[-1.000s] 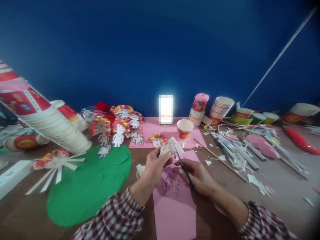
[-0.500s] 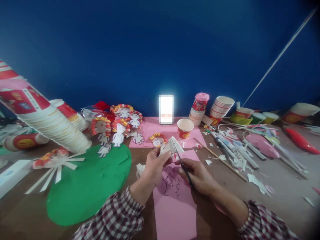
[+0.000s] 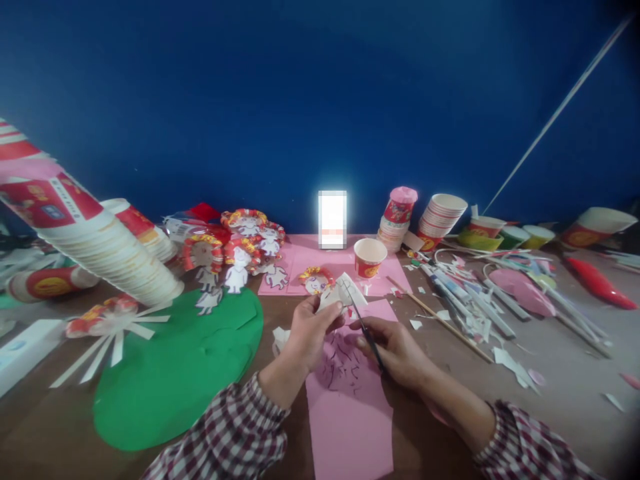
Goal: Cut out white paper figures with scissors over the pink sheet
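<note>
Between the thumb and fingers of my left hand (image 3: 311,328) is a piece of white paper (image 3: 353,288) with dark drawn lines. My right hand (image 3: 396,348) is closed on dark-handled scissors (image 3: 371,341), whose blades lie at the white paper. Below both hands lies a long pink sheet (image 3: 350,427) with dark marks or scraps on it. Just beyond the paper is a round red and yellow craft piece (image 3: 315,280) with a drawn face. A paper cup (image 3: 370,259) stands behind the paper, on pink sheets.
Green paper (image 3: 175,380) lies at the left under paper figures (image 3: 237,272). A long stack of cups (image 3: 120,250) leans in from the left edge. Markers (image 3: 457,293), a wooden stick (image 3: 440,320) and paper scraps lie at the right. More cup stacks (image 3: 443,217) stand behind.
Both hands, the paper and the scissors stay almost where they were. The view has shifted very slightly.
</note>
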The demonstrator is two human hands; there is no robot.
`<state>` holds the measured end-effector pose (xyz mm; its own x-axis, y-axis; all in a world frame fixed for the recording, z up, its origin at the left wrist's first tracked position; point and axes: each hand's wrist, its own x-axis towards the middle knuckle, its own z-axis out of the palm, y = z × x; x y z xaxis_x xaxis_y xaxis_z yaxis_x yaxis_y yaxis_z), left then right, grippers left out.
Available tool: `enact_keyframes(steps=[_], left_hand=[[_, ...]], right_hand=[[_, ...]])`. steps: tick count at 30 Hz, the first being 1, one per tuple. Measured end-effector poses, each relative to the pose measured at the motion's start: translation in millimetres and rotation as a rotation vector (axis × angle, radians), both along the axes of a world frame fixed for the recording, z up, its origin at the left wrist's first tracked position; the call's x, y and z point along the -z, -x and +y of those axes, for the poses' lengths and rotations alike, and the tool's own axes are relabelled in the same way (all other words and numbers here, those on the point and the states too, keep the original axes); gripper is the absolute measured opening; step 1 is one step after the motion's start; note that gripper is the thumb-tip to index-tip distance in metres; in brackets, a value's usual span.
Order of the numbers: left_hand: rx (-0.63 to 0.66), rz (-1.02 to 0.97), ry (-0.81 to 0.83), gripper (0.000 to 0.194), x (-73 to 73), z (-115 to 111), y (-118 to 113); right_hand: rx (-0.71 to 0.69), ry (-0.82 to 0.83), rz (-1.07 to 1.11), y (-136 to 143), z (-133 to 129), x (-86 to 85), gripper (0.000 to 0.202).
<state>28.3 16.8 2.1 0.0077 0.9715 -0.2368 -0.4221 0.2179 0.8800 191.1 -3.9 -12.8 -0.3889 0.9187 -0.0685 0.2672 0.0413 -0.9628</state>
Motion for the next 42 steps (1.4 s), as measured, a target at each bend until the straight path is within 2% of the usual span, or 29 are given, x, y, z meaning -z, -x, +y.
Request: enact_keyframes(steps=[10, 24, 29, 36, 42], left_hand=[[-0.003, 0.015, 0.010, 0.024, -2.1, -1.2, 1.2], [0.022, 0.001, 0.000, 0.025, 2.9, 1.0, 3.1], [0.004, -0.004, 0.015, 0.027, 3.5, 1.9, 3.6], [-0.011, -0.016, 0.019, 0.031, 4.3, 2.3, 3.4], [0.018, -0.016, -0.015, 0.026, 2.4, 0.7, 3.6]], right_hand=[[0.010, -0.053, -0.056, -0.3, 0.1, -2.2, 0.035], [0.013, -0.015, -0.052, -1.1, 0.0, -6.6, 0.029], [0.010, 0.027, -0.026, -0.9, 0.0, -8.7, 0.036], [0.013, 0.007, -0.038, -1.2, 0.8, -8.0, 0.037], [0.014, 0.015, -0.039, -0.9, -0.4, -7.2, 0.035]])
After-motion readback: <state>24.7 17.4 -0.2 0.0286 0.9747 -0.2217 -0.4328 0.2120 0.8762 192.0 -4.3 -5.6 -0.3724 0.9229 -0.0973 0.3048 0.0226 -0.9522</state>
